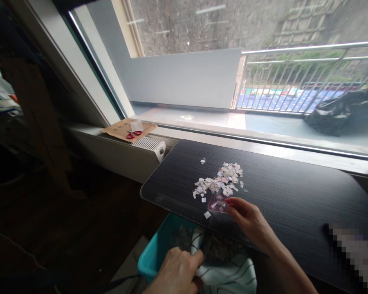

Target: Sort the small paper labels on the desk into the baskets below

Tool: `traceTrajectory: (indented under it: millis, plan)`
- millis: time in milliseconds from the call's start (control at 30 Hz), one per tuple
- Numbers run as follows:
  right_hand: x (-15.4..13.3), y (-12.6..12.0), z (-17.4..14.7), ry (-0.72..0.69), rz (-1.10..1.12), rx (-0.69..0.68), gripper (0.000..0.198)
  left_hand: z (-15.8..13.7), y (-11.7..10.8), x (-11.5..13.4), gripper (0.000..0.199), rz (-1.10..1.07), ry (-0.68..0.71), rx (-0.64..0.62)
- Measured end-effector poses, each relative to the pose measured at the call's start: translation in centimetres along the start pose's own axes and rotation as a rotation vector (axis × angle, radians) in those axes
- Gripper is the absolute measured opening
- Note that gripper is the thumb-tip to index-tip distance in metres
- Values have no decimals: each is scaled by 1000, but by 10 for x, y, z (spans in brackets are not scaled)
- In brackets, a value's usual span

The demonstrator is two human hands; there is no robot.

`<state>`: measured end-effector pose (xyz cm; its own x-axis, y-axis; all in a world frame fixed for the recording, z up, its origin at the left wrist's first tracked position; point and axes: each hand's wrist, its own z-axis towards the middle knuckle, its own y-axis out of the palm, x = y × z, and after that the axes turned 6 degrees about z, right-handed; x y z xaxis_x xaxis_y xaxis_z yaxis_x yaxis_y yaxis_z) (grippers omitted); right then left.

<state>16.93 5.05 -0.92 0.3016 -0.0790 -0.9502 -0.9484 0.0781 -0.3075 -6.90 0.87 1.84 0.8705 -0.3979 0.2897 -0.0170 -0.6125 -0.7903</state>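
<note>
1) The fingers of your right hand (244, 212) are clamped on the pink piece (214, 204), which lies on the counter (282, 183) just beside the scraps (223, 179)
2) The fingers of your left hand (180, 265) grip the striped cloth (233, 277) at the teal bin (147, 261)

Paper scraps (228, 174) on table (282, 183)

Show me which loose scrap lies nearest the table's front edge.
The white scrap front-left of the pink piece the right hand holds; the other scraps lie farther back.
</note>
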Motion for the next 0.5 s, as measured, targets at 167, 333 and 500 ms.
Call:
traceTrajectory:
  millis: [167,333,500]
  plan:
    - [-1,-1,-5,5,-32,-43,32,-2,-6,1,26,-2,16,-6]
    - [-5,-1,-10,-5,-24,-40,29,-4,-2,-2,26,12,-20,74]
    - [-5,7,-12,-38,-29,-47,28,-9,-8,1,25,32,-33,73]
